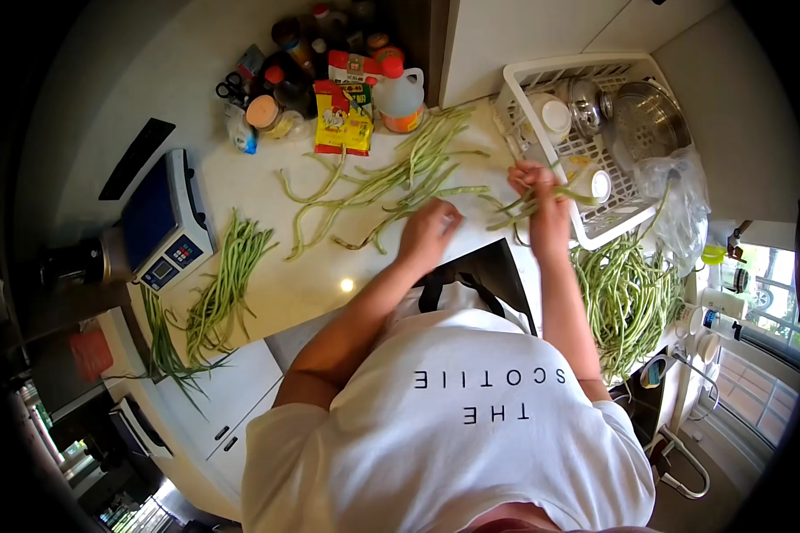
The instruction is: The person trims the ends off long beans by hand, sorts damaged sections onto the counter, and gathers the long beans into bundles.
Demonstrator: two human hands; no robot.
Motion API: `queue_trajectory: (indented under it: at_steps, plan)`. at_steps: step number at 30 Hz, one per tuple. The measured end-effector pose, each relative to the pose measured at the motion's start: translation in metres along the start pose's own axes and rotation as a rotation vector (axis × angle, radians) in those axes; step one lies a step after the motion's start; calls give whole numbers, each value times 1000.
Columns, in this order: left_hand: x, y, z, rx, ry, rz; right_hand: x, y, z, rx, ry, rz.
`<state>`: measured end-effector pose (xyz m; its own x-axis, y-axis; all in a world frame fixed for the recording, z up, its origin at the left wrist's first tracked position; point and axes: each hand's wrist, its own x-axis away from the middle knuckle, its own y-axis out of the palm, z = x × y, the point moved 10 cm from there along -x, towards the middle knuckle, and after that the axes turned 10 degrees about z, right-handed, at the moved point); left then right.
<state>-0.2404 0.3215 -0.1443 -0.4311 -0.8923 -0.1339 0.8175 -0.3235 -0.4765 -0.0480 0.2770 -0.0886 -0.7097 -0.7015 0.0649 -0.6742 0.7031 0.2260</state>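
Note:
My right hand [542,200] is closed around a few long green beans [517,211], whose ends stick out on both sides, beside the white basket. My left hand [431,233] is just above the counter at the near edge of a loose spread of long beans [404,173]. Its fingers are loosely curled and a little apart, with no bean visible in them. A neat bunch of long beans [231,275] lies to the left. At the right is a large tangled heap of long beans [631,298].
A digital scale [167,222] stands on the left of the counter. Seasoning packets [345,115], a jug [400,98] and bottles crowd the back. The white plastic basket [587,226] holds bowls and a steel colander [646,120]. A clear plastic bag [676,200] hangs over its side.

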Motion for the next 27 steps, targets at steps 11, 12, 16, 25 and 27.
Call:
queue_trajectory:
  at_steps: [11,12,16,25,27]
  plan:
    - [-45,-62,-62,377,-377,90,13,-19,10,16,275,-7]
    - [-43,-66,-58,640,-463,81,12,-21,16,9,299,1]
    - [-40,-88,-40,1020,-541,90,7,-13,17,20,277,-31]
    - [55,-254,-121,-155,-262,618,4,-5,18,134,247,-19]
    - [91,-308,-118,-540,7,763,2,-8,24,116,255,-38]
